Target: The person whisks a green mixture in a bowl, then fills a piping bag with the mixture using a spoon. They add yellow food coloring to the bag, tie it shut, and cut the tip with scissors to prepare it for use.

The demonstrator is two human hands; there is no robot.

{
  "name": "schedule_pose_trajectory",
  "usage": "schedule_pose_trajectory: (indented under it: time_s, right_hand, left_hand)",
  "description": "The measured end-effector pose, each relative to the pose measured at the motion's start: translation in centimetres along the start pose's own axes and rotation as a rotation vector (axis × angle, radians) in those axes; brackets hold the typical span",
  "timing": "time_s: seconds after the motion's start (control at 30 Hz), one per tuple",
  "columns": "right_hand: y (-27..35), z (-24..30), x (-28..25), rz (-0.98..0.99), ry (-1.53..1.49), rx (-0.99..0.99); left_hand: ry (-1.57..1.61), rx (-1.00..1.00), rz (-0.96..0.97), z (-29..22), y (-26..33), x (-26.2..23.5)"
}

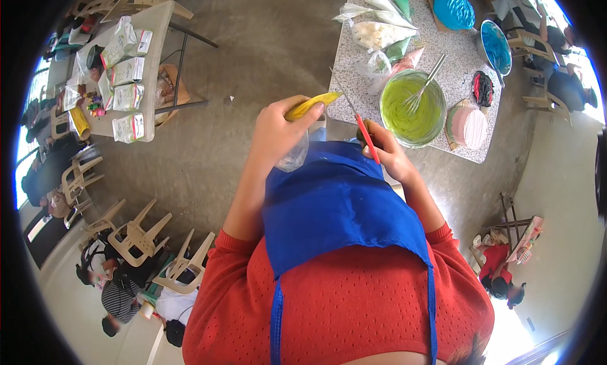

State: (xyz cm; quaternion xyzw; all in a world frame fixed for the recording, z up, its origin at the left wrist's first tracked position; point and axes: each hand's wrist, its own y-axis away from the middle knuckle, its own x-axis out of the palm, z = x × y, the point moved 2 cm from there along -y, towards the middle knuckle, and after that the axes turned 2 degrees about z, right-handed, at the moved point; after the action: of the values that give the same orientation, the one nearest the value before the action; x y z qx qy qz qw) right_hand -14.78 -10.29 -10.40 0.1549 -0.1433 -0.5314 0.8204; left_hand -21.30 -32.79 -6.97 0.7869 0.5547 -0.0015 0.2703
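Landmark: green bowl (413,102) on the speckled table (460,74), whisk (422,88) standing in it.

Far left of the bowl: side table (157,30) carrying packets (128,97); stacked plastic chairs (136,235) below that, people sitting near them.

Left of the bowl: left hand (278,132) is clamping shut on a piping bag (308,105) with yellow filling. Yellow tip is sticking out past the thumb toward the bowl; clear slack plastic is hanging under the palm.

Just left of and below the bowl: right hand (387,151) is pinching closed on a thin red-handled tool (363,126), its point aiming up and away along the table edge.

Bag is lying inside the left fist, tip close to the tool, the two hands near but apart, both above the blue apron (341,204).

Judgement: doing this well means keeping the left grip firm behind the filling so it isn't backing up, holding the bag steady, and working the tool with small wrist moves so the plastic isn't tearing.

Above the bowl: more filled bags (379,33). Right of it: blue bowl (496,47), pink cake (469,126).
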Motion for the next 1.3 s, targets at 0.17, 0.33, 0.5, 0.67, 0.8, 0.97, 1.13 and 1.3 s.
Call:
schedule_pose_trajectory:
  time_s: [0.17, 0.33, 0.5, 0.67, 0.8, 0.97, 1.13, 1.3]
  right_hand:
    - [-0.1, 0.1, -0.1, 0.008, 0.028, -0.014]
    - [-0.1, 0.1, -0.1, 0.000, 0.031, -0.020]
    - [-0.2, 0.1, 0.0, 0.010, 0.009, -0.010]
    - [-0.3, 0.4, 0.1, 0.008, -0.018, -0.003]
    - [-0.3, 0.4, 0.1, 0.023, -0.039, -0.008]
    - [-0.5, 0.1, 0.1, 0.014, -0.181, 0.026]
    - [-2.6, -3.6, -0.9, -0.163, -0.136, 0.059]
    - [-7.9, -11.6, -1.7, -0.496, 0.721, 0.033]
  left_hand:
    - [-0.006, -0.001, 0.005, 0.0, 0.0, 0.0]
    - [0.009, 0.008, -0.004, 0.1, -0.1, 0.0]
    - [-0.003, 0.012, -0.012, 0.4, -0.3, 0.1]
    - [-0.006, -0.006, -0.005, -0.1, -0.3, -0.1]
    - [0.007, -0.028, -0.011, 0.1, -0.4, -0.3]
    - [0.011, -0.032, -0.015, 0.3, -0.4, -0.5]
    - [0.035, -0.038, 0.018, 0.4, -0.3, -0.7]
    - [0.110, -0.026, 0.111, 1.5, -0.6, -0.3]
